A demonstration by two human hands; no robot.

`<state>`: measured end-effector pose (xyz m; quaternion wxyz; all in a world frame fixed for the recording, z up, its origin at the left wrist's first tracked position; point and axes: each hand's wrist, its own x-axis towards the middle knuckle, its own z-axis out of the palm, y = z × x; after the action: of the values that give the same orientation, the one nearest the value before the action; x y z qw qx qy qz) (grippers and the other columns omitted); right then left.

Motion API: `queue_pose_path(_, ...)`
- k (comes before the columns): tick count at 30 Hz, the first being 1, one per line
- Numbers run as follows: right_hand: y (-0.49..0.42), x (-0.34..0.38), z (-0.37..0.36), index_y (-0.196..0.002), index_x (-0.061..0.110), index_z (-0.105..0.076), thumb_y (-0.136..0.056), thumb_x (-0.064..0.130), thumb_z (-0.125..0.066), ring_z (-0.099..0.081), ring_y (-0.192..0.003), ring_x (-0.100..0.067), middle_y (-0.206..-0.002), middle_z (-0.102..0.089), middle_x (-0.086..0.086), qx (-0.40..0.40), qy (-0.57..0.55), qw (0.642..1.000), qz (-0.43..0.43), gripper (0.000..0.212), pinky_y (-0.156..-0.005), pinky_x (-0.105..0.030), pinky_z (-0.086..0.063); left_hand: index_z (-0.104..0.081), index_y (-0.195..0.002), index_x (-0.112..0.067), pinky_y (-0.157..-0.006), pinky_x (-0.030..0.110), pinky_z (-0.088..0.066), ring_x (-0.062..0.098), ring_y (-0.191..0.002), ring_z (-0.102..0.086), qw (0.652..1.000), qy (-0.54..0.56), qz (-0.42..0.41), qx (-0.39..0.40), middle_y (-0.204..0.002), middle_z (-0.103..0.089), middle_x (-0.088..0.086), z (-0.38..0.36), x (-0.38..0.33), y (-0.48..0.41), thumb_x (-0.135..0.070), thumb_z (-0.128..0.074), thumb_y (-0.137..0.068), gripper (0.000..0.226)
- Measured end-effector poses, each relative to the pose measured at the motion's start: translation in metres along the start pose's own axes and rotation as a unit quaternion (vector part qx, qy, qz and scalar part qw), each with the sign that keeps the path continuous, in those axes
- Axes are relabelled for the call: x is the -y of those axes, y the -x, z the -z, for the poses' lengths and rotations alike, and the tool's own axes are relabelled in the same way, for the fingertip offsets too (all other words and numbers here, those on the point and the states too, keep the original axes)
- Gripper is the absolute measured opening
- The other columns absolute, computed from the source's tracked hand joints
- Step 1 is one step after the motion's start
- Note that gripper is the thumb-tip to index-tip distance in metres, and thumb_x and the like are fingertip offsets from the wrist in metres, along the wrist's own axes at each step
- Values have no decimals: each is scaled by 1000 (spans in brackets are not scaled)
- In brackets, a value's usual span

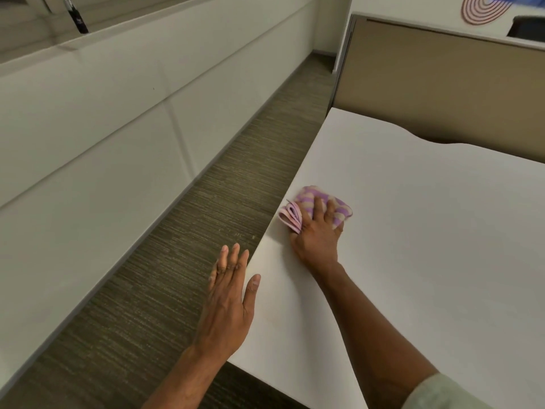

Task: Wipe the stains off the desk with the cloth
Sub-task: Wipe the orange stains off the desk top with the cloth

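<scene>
The right hand presses the folded cloth onto the table close to its left edge, about midway along it, with the fingers spread over the top, bearing down rather than wrapping it. The left hand hangs just off that same edge nearer the person, fingers straight and holding nothing. Wiping looks under way at the table's left strip; no stain shows clearly, so I cannot tell how much is cleaned, and the wide right part probably remains.
</scene>
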<state>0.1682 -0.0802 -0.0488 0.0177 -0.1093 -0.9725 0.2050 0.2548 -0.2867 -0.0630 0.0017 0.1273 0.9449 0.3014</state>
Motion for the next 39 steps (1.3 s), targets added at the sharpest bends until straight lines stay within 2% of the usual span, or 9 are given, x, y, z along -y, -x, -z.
queue_pose_path(9,29,18,-4,-155,32,-31,-95,46,-41,-3,-155,-35,-164,-23,-10,40,31,982,180,62,-116,-62,-20,-17,-162,-23,-125,35,-2,4,-156,10,997,62,-7,-56,-171,-5,-10,3,-4,-1,-56,-19,-104,66)
queue_pose_path(12,68,17,-5,-153,32,-32,-97,52,-37,-5,-155,-31,-162,-27,-5,36,18,975,219,60,-118,-56,-19,-20,-161,-22,-124,32,-2,4,-156,8,994,80,7,-75,-170,-8,-10,5,-9,0,-55,-20,-104,66)
queue_pose_path(16,131,-4,-1,-159,33,-23,-96,44,-37,0,-157,-25,-168,-18,-1,29,-13,982,184,65,-124,-52,-9,-21,-161,-21,-125,33,-5,5,-157,7,993,82,3,-81,-171,-11,-8,8,-15,0,-54,-21,-104,66)
queue_pose_path(20,167,-40,16,-147,24,-51,-79,35,-48,-29,-150,-34,-158,-40,-5,-50,11,992,119,69,-113,-48,-25,-19,-161,-22,-124,34,-2,6,-157,8,996,49,-19,-70,-171,-9,-6,5,-24,-9,-51,-23,-105,63)
queue_pose_path(22,166,-63,25,-141,20,-57,-73,33,-50,-35,-145,-33,-153,-45,-9,-106,33,990,90,70,-110,-48,-28,-18,-161,-23,-124,34,0,6,-157,10,997,40,-24,-53,-171,-6,-7,2,-27,-15,-52,-21,-105,64)
queue_pose_path(26,126,-96,41,-152,19,-43,-78,29,-56,-23,-151,-40,-162,-32,-12,-96,51,994,-25,76,-115,-60,-23,-15,-162,-23,-125,33,3,4,-156,14,999,24,-29,-31,-171,-2,-8,-7,-27,-26,-55,-16,-104,66)
queue_pose_path(30,61,-104,43,-155,33,-33,-88,44,-42,-8,-153,-41,-167,-18,-12,-79,43,991,-100,68,-115,-64,-18,-12,-162,-25,-125,31,4,3,-155,15,999,10,-29,-13,-171,0,-9,-13,-24,-33,-57,-14,-103,67)
queue_pose_path(35,-1,-95,33,-153,44,-31,-95,42,-51,3,-154,-39,-169,-7,-12,-70,29,990,-123,61,-117,-69,-4,-11,-162,-24,-124,27,7,2,-154,17,999,-9,-33,9,-171,0,-8,-14,-21,-43,-59,-10,-100,71)
queue_pose_path(39,-29,-71,25,-156,39,-27,-90,41,-46,10,-154,-40,-169,-3,-12,-29,46,995,-83,69,-116,-71,0,-12,-162,-22,-124,26,8,3,-155,16,999,-26,-45,19,-171,-1,-6,-15,-20,-49,-61,-7,-100,73)
